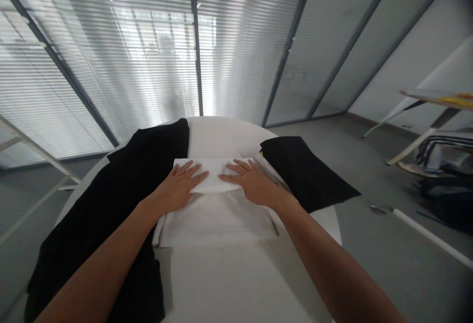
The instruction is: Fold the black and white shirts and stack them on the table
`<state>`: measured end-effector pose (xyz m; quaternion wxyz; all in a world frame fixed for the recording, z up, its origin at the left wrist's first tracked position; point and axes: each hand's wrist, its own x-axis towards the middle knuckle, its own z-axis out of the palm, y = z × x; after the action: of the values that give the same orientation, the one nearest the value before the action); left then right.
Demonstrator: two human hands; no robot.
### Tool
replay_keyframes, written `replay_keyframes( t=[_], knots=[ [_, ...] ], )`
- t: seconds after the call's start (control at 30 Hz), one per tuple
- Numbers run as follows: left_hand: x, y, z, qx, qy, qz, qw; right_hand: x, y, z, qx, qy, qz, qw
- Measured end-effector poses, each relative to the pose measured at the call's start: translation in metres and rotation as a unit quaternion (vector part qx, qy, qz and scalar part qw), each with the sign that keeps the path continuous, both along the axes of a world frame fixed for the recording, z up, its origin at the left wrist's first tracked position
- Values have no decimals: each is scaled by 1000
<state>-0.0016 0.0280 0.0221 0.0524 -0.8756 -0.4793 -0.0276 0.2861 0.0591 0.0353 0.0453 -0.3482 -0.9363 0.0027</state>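
Observation:
A white folded cloth (218, 222) lies on the round white table in front of me, its far part doubled over toward me. My left hand (181, 185) rests flat on the left side of that folded part, fingers spread. On the right side, my right hand (251, 180) presses down the same way, its fingers apart and pointing inward. Neither hand grips anything. Black cloth (111, 200) spreads along the left of the table, partly under my left forearm. A folded black cloth (305, 173) lies just right of my right hand.
The round table (221, 133) has its curved edge at the far side and right. Glass panels with blinds (244, 42) stand behind it. At the right are a wooden-topped table (436, 97), a white pole (432, 237) on the floor and bags beneath.

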Motion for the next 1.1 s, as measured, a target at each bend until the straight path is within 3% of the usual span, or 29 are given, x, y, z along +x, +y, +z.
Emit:
replay_keyframes(
  t=[0.13, 0.33, 0.57, 0.8, 0.97, 1.1],
  knots=[
    [3, -2, -6, -16, 10, 10, 1000, 1, -2, -4, -31, -27, -7, 999],
    [4, 1, 5, 43, -12, 26, 999, -2, 1, 3, 28, 19, -4, 999],
    [2, -1, -5, -40, 20, 17, 999, 3, 4, -7, -84, -27, 7, 996],
    [5, 2, 9, 39, 5, 41, 998, -2, 7, -1, 19, 48, 3, 999],
    [3, -1, 1, -52, -8, 36, 998, 2, 6, -10, -59, 3, 4, 998],
    [-7, 0, 9, -142, -58, 14, 988, 8, 7, -6, -131, 13, 9, 991]
  ],
)
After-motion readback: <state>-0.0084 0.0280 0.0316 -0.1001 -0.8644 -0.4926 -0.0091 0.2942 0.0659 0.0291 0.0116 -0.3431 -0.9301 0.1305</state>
